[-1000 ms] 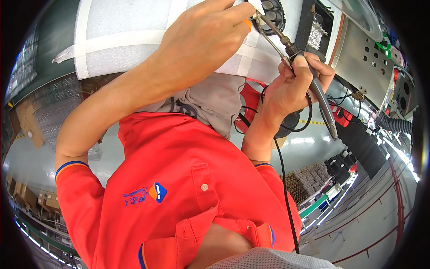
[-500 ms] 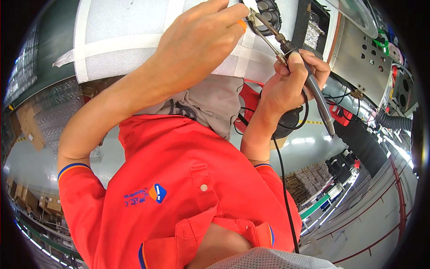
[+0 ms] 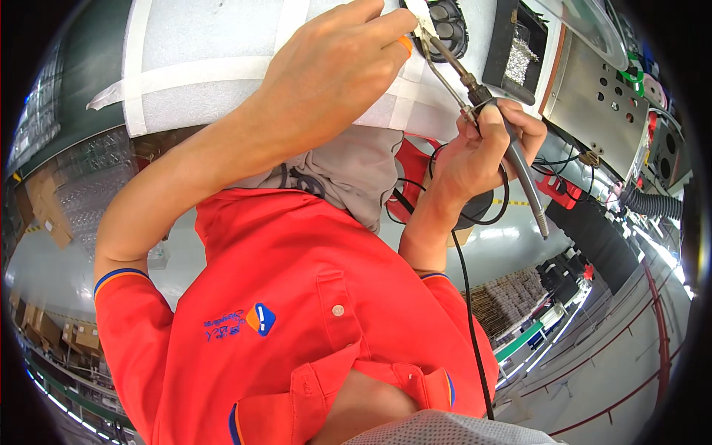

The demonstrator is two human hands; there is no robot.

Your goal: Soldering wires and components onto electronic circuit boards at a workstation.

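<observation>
The right hand (image 3: 475,152) is closed around a grey-and-black soldering iron (image 3: 480,95), thumb along its upper part, the handle's rear end jutting out to the right and toward the wearer. A thin metal tube (image 3: 445,80) runs beside the iron's shaft, and both slant far and left to meet near the tip.

The left hand (image 3: 341,67), an orange band (image 3: 405,45) on one finger, reaches in from the left with its fingertips just beside that tip. Thumb and forefinger look drawn together, though from here I cannot tell whether anything is pinched between them.

At the tip lies a small white piece (image 3: 424,16), and just right of it a black part (image 3: 449,31) with round grey domes. These are at the far side of a pale padded worktop (image 3: 200,41), crossed by strips of white tape (image 3: 208,72).

Farther right stands a black tray (image 3: 510,80) with silvery bits (image 3: 521,61) in it, then a metal box (image 3: 593,122) pierced with round holes. A black cable (image 3: 467,297) hangs down on the near side, past the person's red shirt (image 3: 289,274). Well off to the left, below the worktop, are clear plastic trays (image 3: 100,182).
</observation>
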